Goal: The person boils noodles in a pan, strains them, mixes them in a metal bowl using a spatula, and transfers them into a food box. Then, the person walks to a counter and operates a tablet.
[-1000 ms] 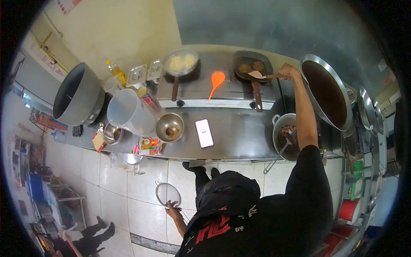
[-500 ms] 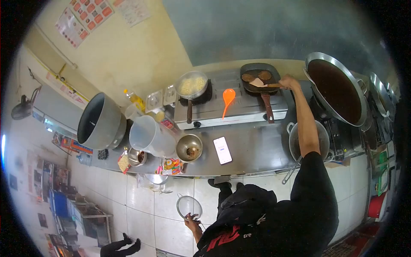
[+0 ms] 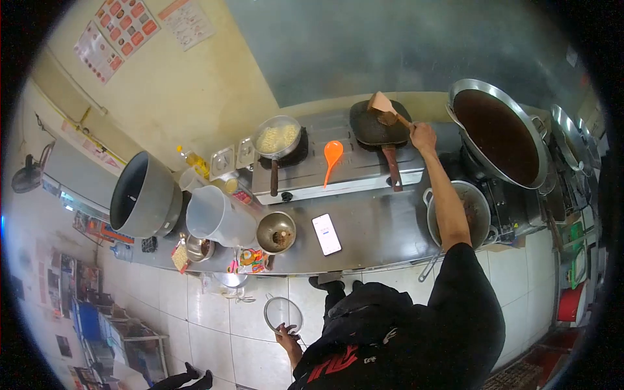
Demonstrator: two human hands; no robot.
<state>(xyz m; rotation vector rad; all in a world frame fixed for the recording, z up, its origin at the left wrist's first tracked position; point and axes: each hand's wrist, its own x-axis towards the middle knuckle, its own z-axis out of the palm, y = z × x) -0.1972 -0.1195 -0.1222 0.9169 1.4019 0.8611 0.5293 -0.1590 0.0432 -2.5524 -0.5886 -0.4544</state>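
Pointing far-left, spatula [image 3: 383, 103] slants diagonally over square pan [image 3: 369, 130]; right hand [image 3: 424, 138] closed round handle [image 3: 403, 121], left hand [image 3: 287, 337] gripping round utensil [image 3: 283, 314]; noodles [image 3: 278, 138] in saucepan [image 3: 276, 155].

Wooden spatula [image 3: 382, 104]: handle end hiding inside the right hand [image 3: 422, 136]. Rimmed disc [image 3: 283, 313] in left hand [image 3: 286, 337]: not showing whether sieve or lid. Handled pot [image 3: 480, 218]: right forearm [image 3: 447, 201] masking some contents. Phone [image 3: 326, 234], wall posters [image 3: 127, 26]: carrying print too small for reading. Second person's legs [image 3: 171, 381]: being cut off below. Left-side shelving [image 3: 123, 324]: blurring.
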